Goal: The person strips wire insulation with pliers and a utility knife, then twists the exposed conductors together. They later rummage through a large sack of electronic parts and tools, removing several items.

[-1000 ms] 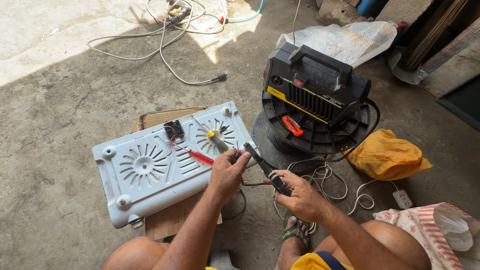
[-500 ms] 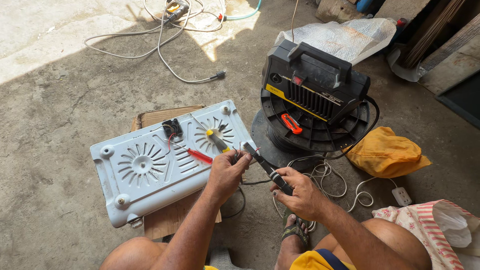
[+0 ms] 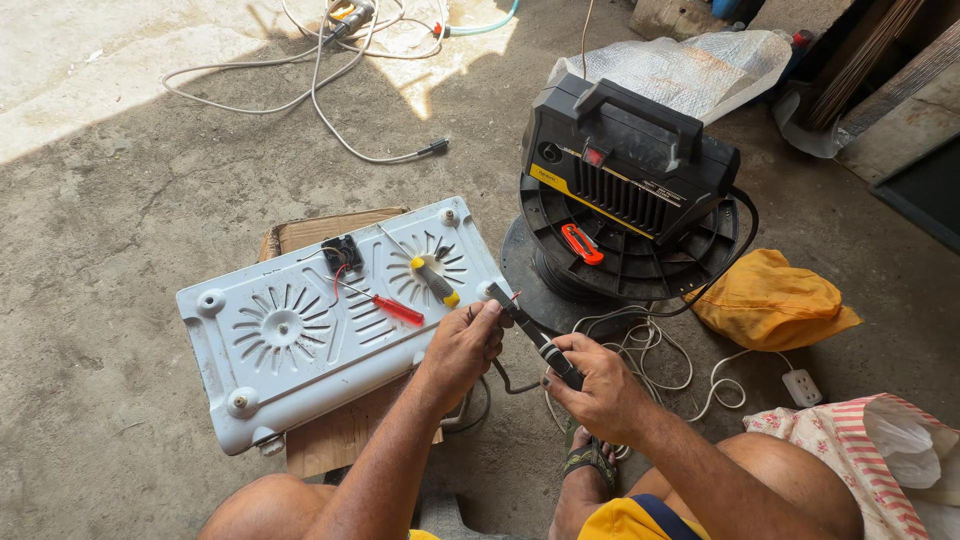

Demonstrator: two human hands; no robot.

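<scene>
**Black tool held over the panel edge**

Head view: the handle of the black tool is hidden inside the right hand, whose grip is wrapped around it. Its long axis runs toward 10 o'clock. A thin wire, hard to make out, is pinched by the left hand beside the white panel.

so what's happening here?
A person sits on the concrete floor. The right hand grips a black tool; the left hand pinches a wire at its tip. Beside them a white panel lies on cardboard, with two screwdrivers on it.
</scene>
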